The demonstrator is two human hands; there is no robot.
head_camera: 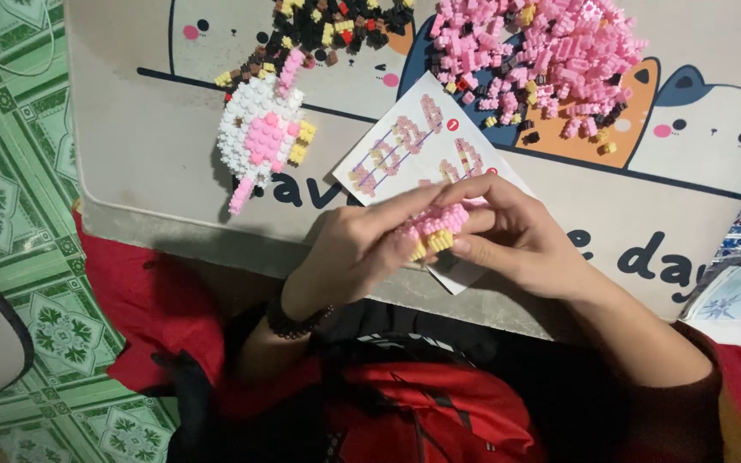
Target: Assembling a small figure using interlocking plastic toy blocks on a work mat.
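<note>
Both hands, left hand and right hand, fingers closed on the small pink-and-yellow plastic brick assembly. Keep it steady above the white printed instruction sheet; press studs squarely, I'd say.

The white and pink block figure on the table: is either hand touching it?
Apart. In the head view the block figure lies alone on the table, with bare tabletop between it and both the left hand and right hand.

Dark beaded bracelet (red clothing)

block piece half hidden by fingers, instruction sheet partly covered
</note>
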